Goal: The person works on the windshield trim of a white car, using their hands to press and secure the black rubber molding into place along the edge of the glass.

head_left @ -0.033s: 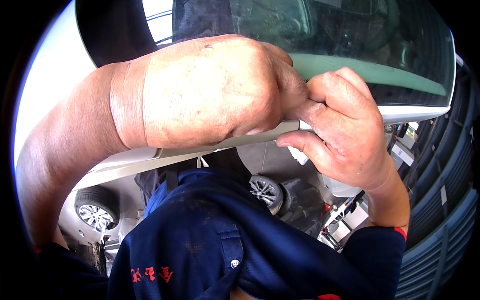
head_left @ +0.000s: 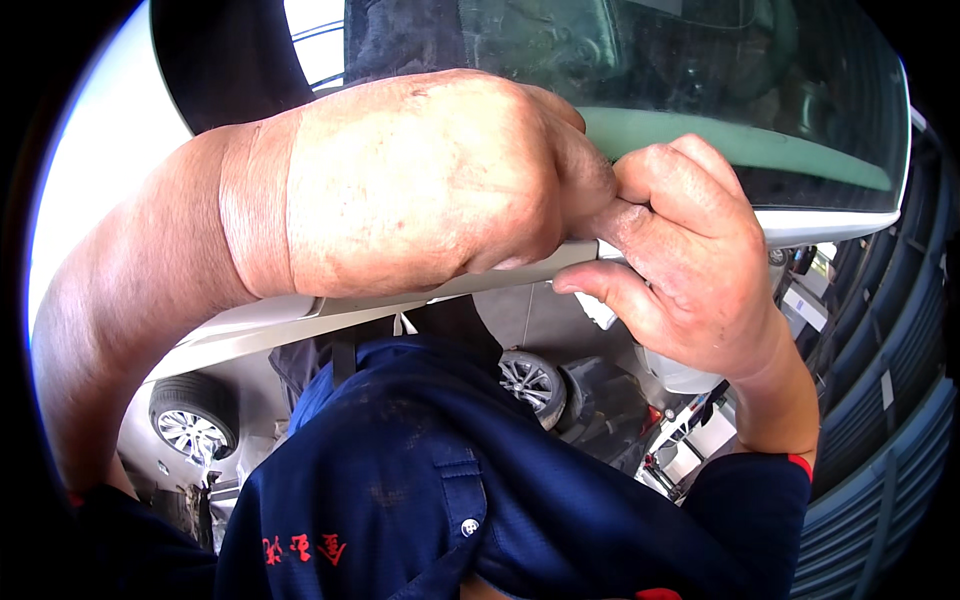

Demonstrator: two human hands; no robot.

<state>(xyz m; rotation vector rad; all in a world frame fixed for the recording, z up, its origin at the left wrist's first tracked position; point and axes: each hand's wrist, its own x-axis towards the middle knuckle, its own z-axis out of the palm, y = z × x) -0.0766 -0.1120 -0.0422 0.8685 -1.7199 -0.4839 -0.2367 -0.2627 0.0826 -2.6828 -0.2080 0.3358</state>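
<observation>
Clenched together, the left hand (head_left: 420,180) and right hand (head_left: 690,270) grip the white trim strip (head_left: 300,325) along the windshield's (head_left: 700,80) lower edge, apparently mid-fitting; pressing further along it seems next.

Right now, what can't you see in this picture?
- Head view: the left hand has its fingertips tucked out of sight, so what they pinch is hidden.
- The right hand curls shut, hiding its palm.
- The windscreen runs past the top edge.
- The far wheel is too small for detail.
</observation>
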